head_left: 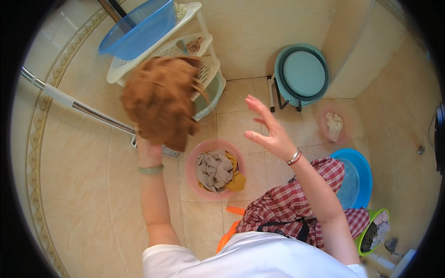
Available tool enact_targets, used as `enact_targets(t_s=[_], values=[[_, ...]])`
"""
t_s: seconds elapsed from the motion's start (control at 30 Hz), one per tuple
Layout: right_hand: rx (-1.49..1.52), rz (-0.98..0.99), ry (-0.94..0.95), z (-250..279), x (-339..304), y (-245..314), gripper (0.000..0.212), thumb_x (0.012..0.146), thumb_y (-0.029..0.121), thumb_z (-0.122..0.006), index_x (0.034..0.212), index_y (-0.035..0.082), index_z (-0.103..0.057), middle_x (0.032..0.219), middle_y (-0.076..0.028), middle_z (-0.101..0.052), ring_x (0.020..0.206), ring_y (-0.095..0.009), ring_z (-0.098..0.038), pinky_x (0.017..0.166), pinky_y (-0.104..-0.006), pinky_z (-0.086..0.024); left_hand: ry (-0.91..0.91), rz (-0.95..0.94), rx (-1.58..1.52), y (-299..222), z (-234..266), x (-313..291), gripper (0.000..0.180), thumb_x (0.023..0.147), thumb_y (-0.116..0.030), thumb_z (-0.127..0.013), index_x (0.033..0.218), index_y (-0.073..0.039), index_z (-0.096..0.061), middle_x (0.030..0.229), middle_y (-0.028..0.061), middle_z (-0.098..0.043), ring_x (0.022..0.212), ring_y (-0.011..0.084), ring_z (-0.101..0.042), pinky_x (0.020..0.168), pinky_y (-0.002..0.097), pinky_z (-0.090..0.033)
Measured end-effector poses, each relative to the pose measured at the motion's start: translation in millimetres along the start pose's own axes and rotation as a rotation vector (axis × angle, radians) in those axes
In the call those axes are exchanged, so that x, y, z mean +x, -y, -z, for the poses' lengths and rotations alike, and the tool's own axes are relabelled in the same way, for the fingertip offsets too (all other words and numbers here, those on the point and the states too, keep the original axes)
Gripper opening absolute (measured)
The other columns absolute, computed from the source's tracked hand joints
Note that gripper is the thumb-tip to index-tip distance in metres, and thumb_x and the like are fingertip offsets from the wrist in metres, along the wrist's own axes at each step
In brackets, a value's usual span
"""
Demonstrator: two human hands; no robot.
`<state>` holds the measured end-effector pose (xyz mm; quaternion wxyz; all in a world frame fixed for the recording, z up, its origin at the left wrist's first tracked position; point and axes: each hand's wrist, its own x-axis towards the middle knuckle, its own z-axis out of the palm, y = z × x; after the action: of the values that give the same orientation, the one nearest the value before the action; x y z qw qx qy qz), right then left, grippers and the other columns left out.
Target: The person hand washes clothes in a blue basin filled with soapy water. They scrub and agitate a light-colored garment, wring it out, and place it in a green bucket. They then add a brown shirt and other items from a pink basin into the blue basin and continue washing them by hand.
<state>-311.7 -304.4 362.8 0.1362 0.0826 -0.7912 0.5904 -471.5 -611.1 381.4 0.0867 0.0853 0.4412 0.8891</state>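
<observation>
A bunched brown cloth (162, 99), slightly smeared by motion, is lifted in the air at the left. My left hand (149, 150) grips it from below, its fingers mostly hidden by the folds. To the right, my right hand (273, 136) is raised with fingers spread and nothing in it. On the tiled floor between my arms stands a pink basin (190, 186). It holds a crumpled beige-grey cloth (215, 170) and a mustard-yellow cloth (238, 182) that hangs over the rim.
A white plastic shelf (117, 72) carrying a blue basin (139, 32) stands behind the brown cloth. A chrome pole (104, 116) slants nearby. Teal basins (303, 72) rest on a stand. At right are a blue tub (365, 178) of sudsy water and a green bucket (386, 217) of cloths.
</observation>
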Motion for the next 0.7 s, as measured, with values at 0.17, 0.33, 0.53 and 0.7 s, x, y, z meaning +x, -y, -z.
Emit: enact_targets(t_s=[0.17, 0.33, 0.53, 0.7], values=[[0.272, -0.303, 0.118, -19.6, -11.9, -49.1, 0.053, 0.094, 0.029, -0.064, 0.139, 0.007, -0.048, 0.139, -0.008, -0.052, 0.121, -0.02, -0.055, 0.099, -0.0333, -0.047, -0.181, -0.144, 0.184, -18.1, 27.5, 33.6, 0.039, 0.097, -0.01, -0.053, 0.135, -0.003, -0.046, 0.133, 0.0114, -0.054, 0.115, 0.0242, -0.059, 0.098, 0.0388, -0.052], [0.318, -0.416, 0.073, -27.7, -25.6, -71.3, 0.04, 0.093, 0.023, -0.061, 0.128, 0.004, -0.057, 0.125, -0.007, -0.061, 0.108, -0.016, -0.061, 0.089, -0.0317, -0.051, -0.252, -0.377, 0.413, 22.0, 35.4, 101.3, 0.042, 0.094, -0.002, -0.054, 0.136, -0.003, -0.047, 0.134, 0.0111, -0.054, 0.115, 0.0248, -0.058, 0.098, 0.0368, -0.049], [0.32, -0.522, 0.003, -18.0, -34.4, -79.6, 0.033, 0.094, 0.02, -0.059, 0.124, 0.005, -0.059, 0.12, -0.005, -0.064, 0.102, -0.014, -0.063, 0.081, -0.0285, -0.053, -0.27, -0.6, 1.084, 44.4, 70.5, 198.4, 0.041, 0.093, 0.001, -0.053, 0.134, -0.004, -0.052, 0.139, 0.0156, -0.05, 0.125, 0.034, -0.05, 0.103, 0.0429, -0.043], [0.271, -0.655, -0.07, -8.5, -52.1, -104.6, 0.03, 0.095, 0.019, -0.058, 0.12, 0.005, -0.062, 0.114, -0.005, -0.067, 0.094, -0.013, -0.064, 0.076, -0.0272, -0.053, -0.242, -0.605, 1.78, 74.3, 89.1, 234.7, 0.049, 0.093, -0.01, -0.054, 0.141, -0.012, -0.045, 0.148, 0.0211, -0.037, 0.135, 0.0435, -0.035, 0.109, 0.0464, -0.036]])
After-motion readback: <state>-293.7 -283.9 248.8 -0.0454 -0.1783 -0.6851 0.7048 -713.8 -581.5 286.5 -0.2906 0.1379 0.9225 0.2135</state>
